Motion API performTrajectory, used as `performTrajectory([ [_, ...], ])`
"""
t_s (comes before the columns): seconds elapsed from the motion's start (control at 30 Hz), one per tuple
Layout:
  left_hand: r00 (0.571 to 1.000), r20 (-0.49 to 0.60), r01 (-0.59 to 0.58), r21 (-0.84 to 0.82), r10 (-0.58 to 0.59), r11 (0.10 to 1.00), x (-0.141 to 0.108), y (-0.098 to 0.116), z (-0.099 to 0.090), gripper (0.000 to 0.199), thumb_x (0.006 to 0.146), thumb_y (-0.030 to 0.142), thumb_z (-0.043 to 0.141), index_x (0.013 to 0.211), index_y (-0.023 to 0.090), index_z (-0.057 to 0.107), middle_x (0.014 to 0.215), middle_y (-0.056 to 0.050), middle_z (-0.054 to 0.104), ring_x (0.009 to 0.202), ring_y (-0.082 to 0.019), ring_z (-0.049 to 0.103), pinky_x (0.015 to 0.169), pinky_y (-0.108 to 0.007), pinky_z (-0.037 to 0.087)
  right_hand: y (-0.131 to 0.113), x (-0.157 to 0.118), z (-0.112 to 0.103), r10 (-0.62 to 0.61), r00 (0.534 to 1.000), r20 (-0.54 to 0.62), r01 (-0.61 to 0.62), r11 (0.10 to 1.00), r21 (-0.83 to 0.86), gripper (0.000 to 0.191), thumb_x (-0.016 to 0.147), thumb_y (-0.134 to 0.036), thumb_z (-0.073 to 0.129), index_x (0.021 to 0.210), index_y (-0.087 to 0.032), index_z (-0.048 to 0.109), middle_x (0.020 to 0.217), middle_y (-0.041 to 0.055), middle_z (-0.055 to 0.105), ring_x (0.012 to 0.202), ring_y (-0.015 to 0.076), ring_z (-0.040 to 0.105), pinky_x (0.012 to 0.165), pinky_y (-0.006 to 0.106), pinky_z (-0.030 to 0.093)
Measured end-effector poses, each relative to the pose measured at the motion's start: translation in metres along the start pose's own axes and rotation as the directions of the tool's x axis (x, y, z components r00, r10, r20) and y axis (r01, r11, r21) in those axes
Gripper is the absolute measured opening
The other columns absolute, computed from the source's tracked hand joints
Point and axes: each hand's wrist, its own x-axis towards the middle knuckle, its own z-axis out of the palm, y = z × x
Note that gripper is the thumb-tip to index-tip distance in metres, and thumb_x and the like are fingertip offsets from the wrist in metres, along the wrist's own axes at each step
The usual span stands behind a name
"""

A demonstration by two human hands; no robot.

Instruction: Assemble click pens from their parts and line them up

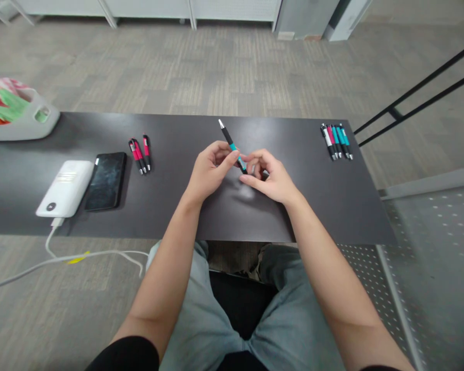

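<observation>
A teal and black pen (227,135) is held above the middle of the dark table, its silver tip pointing up and away to the left. My left hand (212,169) grips it between thumb and fingers. At the pen's lower end is my right hand (268,176), its thumb and curled fingers close around that end; whether they press on it is hard to tell. Several pens (336,141) in white, pink and teal lie side by side at the table's right end. Pink and black pens (139,154) lie to the left of my hands.
On the table's left part are a white power bank (65,188) with a cable (96,253) and a black phone (106,181). A white basket (42,116) holding colourful items stands at the far left. Black metal bars (417,103) rise beyond the right edge.
</observation>
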Motion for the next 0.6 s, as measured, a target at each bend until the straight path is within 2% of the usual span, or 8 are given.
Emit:
performTrajectory([
  [0.07, 1.000, -0.024, 0.006, -0.022, -0.006, 1.000, 0.002, 0.001, -0.001, 0.072, 0.099, 0.095, 0.101, 0.110, 0.029, 0.074, 0.112, -0.010, 0.094, 0.105, -0.031, 0.093, 0.097, -0.047, 0.079, -0.003, 0.000, 0.002, 0.001, 1.000, 0.020, -0.002, 1.000, 0.026, 0.082, 0.082, -0.088, 0.115, 0.126, -0.034, 0.072, 0.103, 0.0001, 0.081, 0.068, 0.0205, 0.057, 0.067, 0.042, 0.051],
  [0.13, 0.999, -0.037, 0.024, -0.001, -0.024, 1.000, 0.002, 0.002, -0.001, 0.069, 0.101, 0.091, 0.102, 0.111, 0.029, 0.075, 0.117, -0.010, 0.094, 0.105, -0.029, 0.092, 0.096, -0.046, 0.079, -0.003, 0.000, 0.003, 0.010, 1.000, -0.014, -0.010, 0.999, 0.034, 0.076, 0.088, -0.091, 0.109, 0.124, -0.034, 0.074, 0.103, 0.0016, 0.083, 0.070, 0.0222, 0.061, 0.069, 0.043, 0.054],
  [0.27, 0.998, -0.047, 0.041, 0.029, -0.040, 0.999, 0.003, 0.001, -0.004, 0.066, 0.101, 0.087, 0.104, 0.114, 0.028, 0.078, 0.119, -0.008, 0.092, 0.100, -0.025, 0.092, 0.095, -0.041, 0.076, 0.001, 0.000, 0.003, 0.013, 0.986, -0.168, -0.014, 1.000, -0.004, 0.070, 0.091, -0.094, 0.105, 0.114, -0.034, 0.077, 0.095, 0.0012, 0.078, 0.074, 0.0239, 0.061, 0.073, 0.044, 0.059],
  [0.43, 0.981, -0.192, 0.018, 0.064, -0.005, 0.998, 0.005, -0.005, -0.013, 0.058, 0.110, 0.085, 0.095, 0.119, 0.030, 0.079, 0.108, -0.005, 0.090, 0.092, -0.022, 0.089, 0.089, -0.038, 0.074, 0.008, 0.002, -0.001, -0.002, 0.943, -0.334, -0.001, 1.000, -0.011, 0.070, 0.097, -0.099, 0.095, 0.119, -0.035, 0.080, 0.092, 0.0020, 0.067, 0.076, 0.0254, 0.059, 0.070, 0.045, 0.060],
  [0.5, 0.982, -0.187, 0.010, 0.072, 0.004, 0.997, 0.005, -0.006, -0.015, 0.062, 0.107, 0.088, 0.096, 0.116, 0.029, 0.079, 0.106, -0.005, 0.090, 0.091, -0.023, 0.088, 0.087, -0.038, 0.074, 0.008, 0.004, -0.003, -0.005, 0.931, -0.365, -0.002, 1.000, -0.020, 0.070, 0.104, -0.102, 0.086, 0.125, -0.036, 0.080, 0.089, 0.0015, 0.061, 0.076, 0.0268, 0.060, 0.070, 0.046, 0.061],
  [0.6, 0.996, -0.091, 0.011, 0.102, -0.001, 0.995, 0.003, -0.005, -0.014, 0.069, 0.095, 0.093, 0.104, 0.110, 0.028, 0.084, 0.105, -0.007, 0.091, 0.091, -0.025, 0.086, 0.085, -0.039, 0.073, 0.008, 0.008, -0.006, -0.032, 0.917, -0.398, 0.024, 0.999, -0.026, 0.074, 0.107, -0.106, 0.075, 0.136, -0.038, 0.076, 0.097, 0.0036, 0.064, 0.084, 0.0288, 0.068, 0.070, 0.045, 0.062],
])
